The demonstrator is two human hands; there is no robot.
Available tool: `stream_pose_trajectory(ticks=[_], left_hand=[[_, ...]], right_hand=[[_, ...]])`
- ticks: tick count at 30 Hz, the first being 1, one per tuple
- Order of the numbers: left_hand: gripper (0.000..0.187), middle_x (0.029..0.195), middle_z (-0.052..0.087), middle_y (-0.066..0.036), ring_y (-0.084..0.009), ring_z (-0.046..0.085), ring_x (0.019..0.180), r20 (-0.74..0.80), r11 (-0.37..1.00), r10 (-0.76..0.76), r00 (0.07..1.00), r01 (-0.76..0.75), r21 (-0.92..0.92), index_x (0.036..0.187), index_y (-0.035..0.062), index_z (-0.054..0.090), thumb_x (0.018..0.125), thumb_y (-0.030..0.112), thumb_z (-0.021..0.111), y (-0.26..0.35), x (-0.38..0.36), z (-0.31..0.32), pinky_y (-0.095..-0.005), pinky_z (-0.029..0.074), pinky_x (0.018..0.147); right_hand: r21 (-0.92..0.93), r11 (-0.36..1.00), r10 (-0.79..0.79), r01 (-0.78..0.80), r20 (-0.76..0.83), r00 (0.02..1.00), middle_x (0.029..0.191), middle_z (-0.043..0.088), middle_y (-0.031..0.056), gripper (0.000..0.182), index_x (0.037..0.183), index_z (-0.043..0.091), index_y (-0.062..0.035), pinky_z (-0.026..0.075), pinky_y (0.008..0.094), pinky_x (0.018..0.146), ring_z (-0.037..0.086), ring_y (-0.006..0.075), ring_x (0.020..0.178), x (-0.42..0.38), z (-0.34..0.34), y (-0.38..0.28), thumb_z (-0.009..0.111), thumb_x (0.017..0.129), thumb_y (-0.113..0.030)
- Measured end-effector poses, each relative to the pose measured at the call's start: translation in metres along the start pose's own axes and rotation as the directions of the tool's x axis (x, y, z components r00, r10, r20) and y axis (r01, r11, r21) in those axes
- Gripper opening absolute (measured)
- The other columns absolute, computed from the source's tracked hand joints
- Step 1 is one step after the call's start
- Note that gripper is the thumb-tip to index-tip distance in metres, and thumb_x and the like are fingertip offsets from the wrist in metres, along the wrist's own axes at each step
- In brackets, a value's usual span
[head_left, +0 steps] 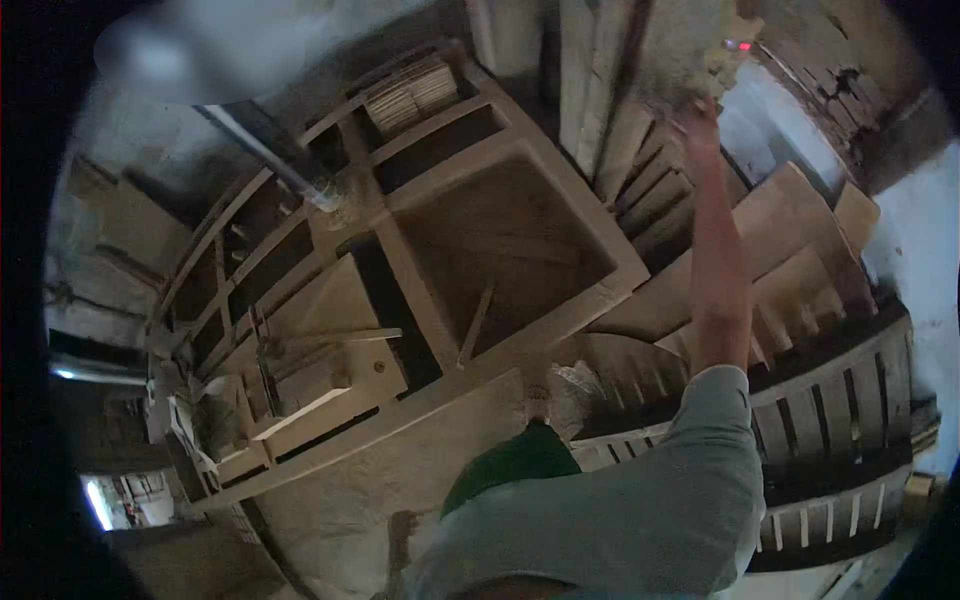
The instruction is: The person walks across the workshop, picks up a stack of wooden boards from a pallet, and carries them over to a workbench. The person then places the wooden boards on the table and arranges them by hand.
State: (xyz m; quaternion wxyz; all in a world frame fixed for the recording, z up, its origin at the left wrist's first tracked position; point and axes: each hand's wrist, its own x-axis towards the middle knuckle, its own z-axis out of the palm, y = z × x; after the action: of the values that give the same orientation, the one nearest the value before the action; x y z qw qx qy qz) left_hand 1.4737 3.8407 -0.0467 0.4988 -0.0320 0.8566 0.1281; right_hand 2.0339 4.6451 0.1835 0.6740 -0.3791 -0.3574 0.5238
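My right arm reaches up and away toward the wall at the upper right. At its end, my right hand is dim and smeared, and I cannot tell whether its fingers hold anything. Close above it on the wall is a worn fitting with a small red light. Upright wooden boards lean just left of the hand, with dark slats below them. My left hand is out of the picture.
A large dusty wooden frame with several compartments fills the middle. Boards and a wooden piece lie on its near left part. Slatted wooden panels and curved boards are stacked at the right. A lit tube crosses the upper left.
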Motion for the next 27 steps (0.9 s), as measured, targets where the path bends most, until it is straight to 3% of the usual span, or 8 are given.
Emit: stream_pose_trajectory(ticks=[2,4,6,8,10,13,21,27], left_hand=[[0.027,0.096,0.064,-0.010,-0.0246,0.061,0.090,0.158,0.971,0.226,0.961,-0.236,0.044,0.101,0.0035,0.063,0.083,0.024,0.065,0.000,-0.012,0.000,-0.0363,0.050,0.071],[0.027,0.093,0.064,-0.010,-0.0224,0.060,0.081,0.252,0.896,0.430,0.867,-0.444,-0.001,0.096,0.0020,0.064,0.084,0.027,0.062,-0.029,-0.030,0.005,-0.0345,0.049,0.069],[0.027,0.093,0.064,-0.011,-0.0207,0.059,0.077,0.189,0.914,0.401,0.897,-0.407,-0.007,0.095,0.0009,0.064,0.086,0.027,0.060,-0.046,-0.062,0.031,-0.0334,0.048,0.070],[0.027,0.094,0.065,-0.012,-0.0194,0.059,0.079,0.063,0.990,0.138,0.988,-0.139,0.010,0.098,0.0002,0.064,0.087,0.024,0.058,0.009,-0.084,0.050,-0.0328,0.048,0.073],[0.028,0.095,0.065,-0.012,-0.0197,0.060,0.082,-0.005,0.996,0.072,0.997,-0.072,-0.050,0.101,-0.0015,0.064,0.087,0.022,0.058,0.023,-0.083,0.062,-0.0327,0.047,0.076],[0.033,0.101,0.065,-0.014,-0.0226,0.060,0.088,0.051,0.963,0.269,0.962,-0.270,0.009,0.107,-0.0046,0.062,0.087,0.021,0.058,0.050,-0.095,0.052,-0.0341,0.047,0.079],[0.036,0.102,0.065,-0.017,-0.0251,0.060,0.098,-0.198,0.871,0.401,0.895,-0.439,-0.221,0.111,-0.0050,0.061,0.087,0.022,0.057,-0.017,-0.059,0.050,-0.0360,0.045,0.088],[0.029,0.092,0.065,-0.009,-0.0168,0.059,0.083,-0.432,0.656,0.372,0.821,-0.562,-0.503,0.106,-0.0024,0.062,0.088,0.020,0.059,-0.055,-0.158,-0.024,-0.0312,0.047,0.078]], right_hand=[[-0.153,0.984,-0.068,0.092,0.156,0.985,0.122,0.052,0.0096,0.045,0.133,0.040,-0.0082,0.044,0.0464,0.092,0.055,0.0282,0.105,0.007,-0.018,0.006,0.054,0.091,-0.014],[-0.817,-0.094,-0.150,0.568,0.576,0.804,0.126,0.052,0.0082,0.036,0.128,0.046,-0.0072,0.039,0.0470,0.099,0.053,0.0285,0.110,0.026,-0.046,0.009,0.049,0.093,-0.015],[-0.675,-0.359,-0.038,0.644,0.701,0.713,0.130,0.053,0.0069,0.032,0.124,0.053,-0.0062,0.033,0.0476,0.105,0.051,0.0288,0.115,0.045,-0.062,0.012,0.044,0.096,-0.016],[0.081,0.988,-0.154,0.131,0.460,0.874,0.135,0.041,0.0221,0.052,0.140,0.023,-0.0037,0.041,0.0416,0.103,0.047,0.0313,0.118,0.055,-0.076,0.025,0.046,0.095,-0.015],[0.073,0.989,0.108,-0.128,0.224,0.968,0.137,0.037,0.0234,0.047,0.138,0.027,-0.0037,0.041,0.0421,0.104,0.046,0.0339,0.119,0.078,-0.079,0.016,0.046,0.097,-0.017],[-0.680,0.619,-0.095,0.393,0.433,0.897,0.134,0.043,0.0176,0.044,0.137,0.031,-0.0052,0.044,0.0421,0.099,0.046,0.0314,0.119,0.114,-0.096,0.015,0.044,0.098,-0.021],[-0.511,0.857,0.119,0.065,0.320,0.940,0.096,0.051,0.0089,0.020,0.102,0.048,-0.0074,0.044,0.0350,0.079,0.051,0.0200,0.090,-0.125,0.087,0.053,0.044,0.096,-0.027],[-0.834,0.508,0.826,-0.215,0.401,0.397,0.073,0.054,0.0035,0.020,0.081,0.054,-0.0040,0.044,0.0322,0.062,0.052,0.0164,0.067,-0.577,0.171,0.232,0.047,0.092,-0.019]])
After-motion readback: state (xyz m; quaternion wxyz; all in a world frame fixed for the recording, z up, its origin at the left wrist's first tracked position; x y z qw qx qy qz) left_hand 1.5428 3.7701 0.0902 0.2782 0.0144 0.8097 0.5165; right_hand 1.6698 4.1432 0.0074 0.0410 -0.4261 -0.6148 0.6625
